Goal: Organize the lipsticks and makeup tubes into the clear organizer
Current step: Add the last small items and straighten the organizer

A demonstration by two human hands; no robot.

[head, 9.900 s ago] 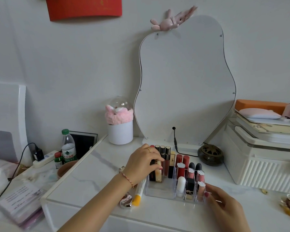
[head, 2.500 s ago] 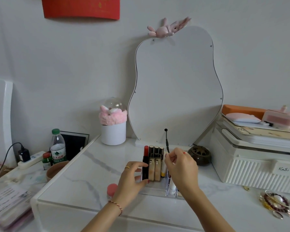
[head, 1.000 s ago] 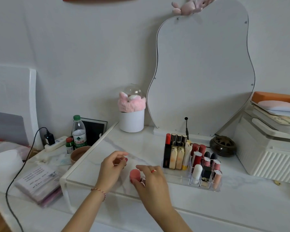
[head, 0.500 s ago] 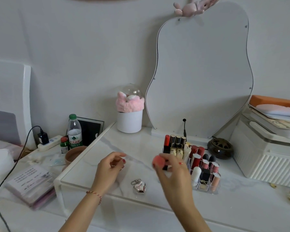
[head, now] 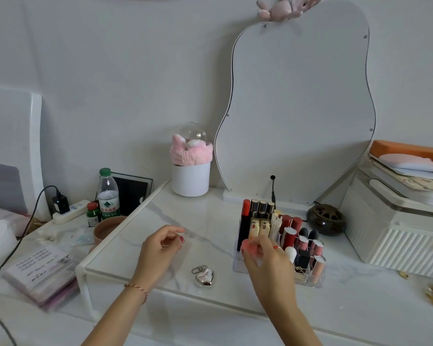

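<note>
the clear organizer (head: pixel 310 283) sits on the white marble tabletop (head: pixel 210 221), in front of the wavy mirror (head: pixel 298 108), and serves here as the landmark. it is filled with upright lipsticks and makeup tubes (head: pixel 289 227), taller dark and gold ones toward its back left, shorter pink and red ones toward its right. the right hand (head: pixel 268 260) is at the organizer's front left corner, fingers curled and pinching a small round pink item (head: pixel 248 245), blurred, held just over that corner; whether it touches the organizer cannot be told. the left hand (head: pixel 160 248) hovers well left of the organizer, fingers loosely curled, with nothing clearly in them. a silver heart-shaped keychain (head: pixel 204 277) lies on the tabletop just left of the organizer's front, between the two hands. behind the organizer to its right sits a dark round burner (head: pixel 326 219); further right is a white ribbed box (head: pixel 398 233). far behind to the left stands a white cylinder with a pink headband (head: pixel 190 171).
</note>
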